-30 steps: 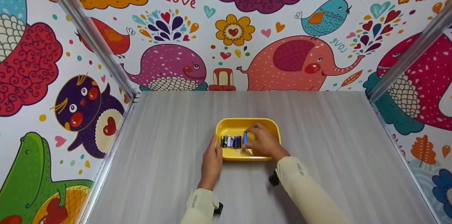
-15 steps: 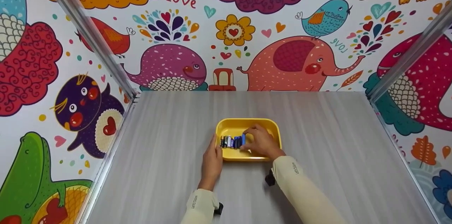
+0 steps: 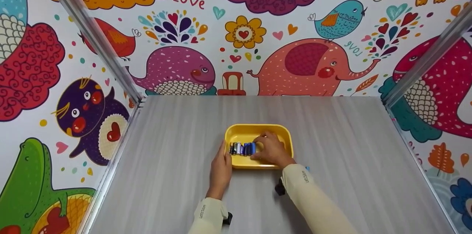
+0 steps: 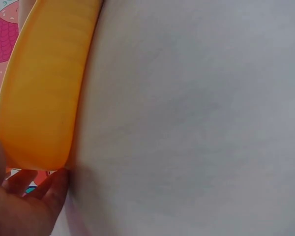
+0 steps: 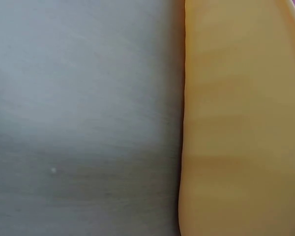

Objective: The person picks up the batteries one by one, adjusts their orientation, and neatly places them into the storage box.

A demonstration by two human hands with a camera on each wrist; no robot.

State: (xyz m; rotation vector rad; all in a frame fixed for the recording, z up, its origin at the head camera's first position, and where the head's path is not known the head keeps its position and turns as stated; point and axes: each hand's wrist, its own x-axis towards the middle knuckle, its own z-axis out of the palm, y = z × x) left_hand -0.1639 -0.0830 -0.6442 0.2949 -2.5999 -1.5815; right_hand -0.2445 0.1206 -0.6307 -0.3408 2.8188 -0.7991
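A yellow plastic tray (image 3: 260, 166) sits on the table, with a row of several small batteries (image 3: 241, 148) standing side by side along its left part. My left hand (image 3: 221, 169) grips the tray's left end; in the left wrist view its fingers (image 4: 54, 191) lie against the outer end wall. Inside the tray, my right hand (image 3: 273, 150) pinches a blue battery (image 3: 253, 148) at the row's right end, forefinger at its far end and thumb at its near end. The right wrist view shows only the tray's outer side (image 5: 241, 123) and the tabletop.
The grey wood-grain table (image 3: 177, 134) surrounds the tray. Walls with printed cartoon animals (image 3: 302, 68) stand at the back and sides, with metal rails (image 3: 107, 175) along the side edges. A small blue thing (image 3: 307, 168) peeks out beside the right sleeve, mostly hidden.
My right hand has moved left with the blue battery, closing the gap to the row. The small blue thing by the right sleeve has come into view. My left hand stays at the tray.
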